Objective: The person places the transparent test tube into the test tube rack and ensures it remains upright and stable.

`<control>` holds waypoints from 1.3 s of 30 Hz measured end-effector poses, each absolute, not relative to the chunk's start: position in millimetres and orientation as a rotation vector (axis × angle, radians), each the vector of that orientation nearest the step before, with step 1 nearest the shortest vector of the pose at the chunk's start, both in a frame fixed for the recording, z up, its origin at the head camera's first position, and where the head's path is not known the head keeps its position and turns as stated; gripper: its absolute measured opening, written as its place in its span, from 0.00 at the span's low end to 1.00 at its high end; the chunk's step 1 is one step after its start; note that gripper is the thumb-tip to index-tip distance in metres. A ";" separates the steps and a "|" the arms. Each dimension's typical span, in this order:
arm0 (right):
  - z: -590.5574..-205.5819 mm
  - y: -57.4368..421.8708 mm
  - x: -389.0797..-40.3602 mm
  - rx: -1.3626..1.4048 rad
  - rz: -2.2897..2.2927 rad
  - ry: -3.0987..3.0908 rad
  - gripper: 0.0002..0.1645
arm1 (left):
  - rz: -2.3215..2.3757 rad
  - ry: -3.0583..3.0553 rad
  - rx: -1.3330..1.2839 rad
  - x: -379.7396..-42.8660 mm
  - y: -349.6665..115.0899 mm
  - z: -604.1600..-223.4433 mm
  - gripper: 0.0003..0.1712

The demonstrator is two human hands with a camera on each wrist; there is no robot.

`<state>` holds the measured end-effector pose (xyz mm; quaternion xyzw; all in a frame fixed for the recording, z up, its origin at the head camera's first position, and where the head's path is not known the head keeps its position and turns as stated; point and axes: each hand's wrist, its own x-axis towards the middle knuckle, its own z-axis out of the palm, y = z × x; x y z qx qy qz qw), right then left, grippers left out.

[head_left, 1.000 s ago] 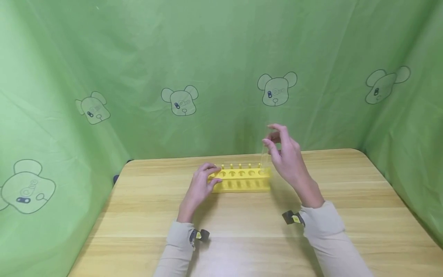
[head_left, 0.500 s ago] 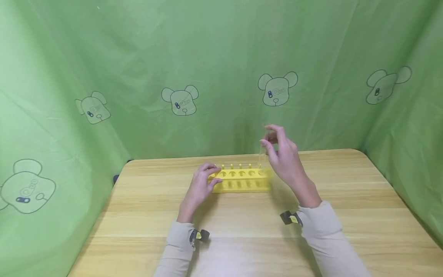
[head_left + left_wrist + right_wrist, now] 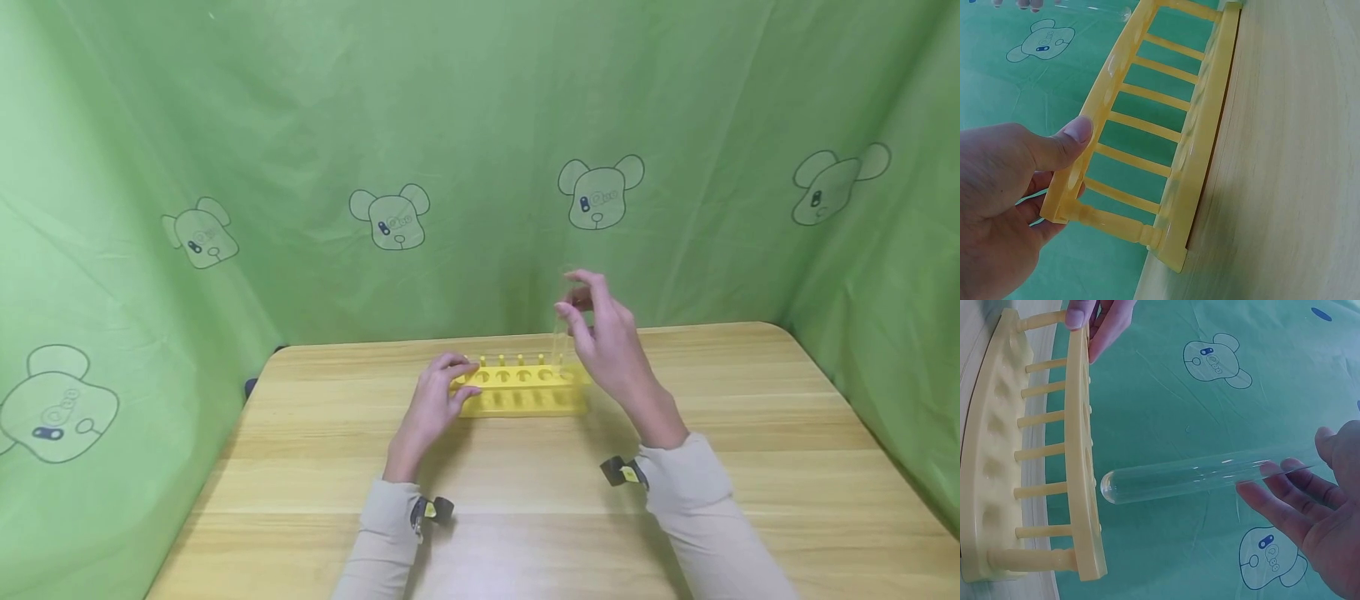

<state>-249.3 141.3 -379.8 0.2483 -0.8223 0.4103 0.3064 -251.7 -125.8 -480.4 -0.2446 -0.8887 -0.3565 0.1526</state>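
A yellow test tube rack (image 3: 517,400) stands upright near the back of the table, with a row of round holes and a row of pegs behind them. My left hand (image 3: 433,400) grips the left end of its top plate between thumb and fingers, also seen in the left wrist view. My right hand (image 3: 607,342) pinches a clear glass test tube (image 3: 1179,478) near its upper end, above the rack's right part. The tube's rounded bottom (image 3: 1109,487) is close over the top plate, beside the holes. No tubes show in the rack's holes.
The wooden table (image 3: 510,517) runs out in front of and around the rack. Green cloth (image 3: 480,108) printed with bear heads hangs behind and on both sides. A small dark object (image 3: 251,387) shows at the table's left edge.
My right hand has moved a little to the left with the test tube, along the rack's top. The left hand and the rack have stayed put.
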 end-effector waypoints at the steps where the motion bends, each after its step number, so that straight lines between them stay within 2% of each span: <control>1: -380.3 140.9 -249.4 0.658 1.089 -2.176 0.24 | -1.024 -2.549 -0.701 -251.6 -125.8 -480.4 0.23; 39: -381.4 123.2 -250.5 0.694 1.129 -2.196 0.24 | -1.056 -2.571 -0.683 -253.0 -126.3 -481.2 0.23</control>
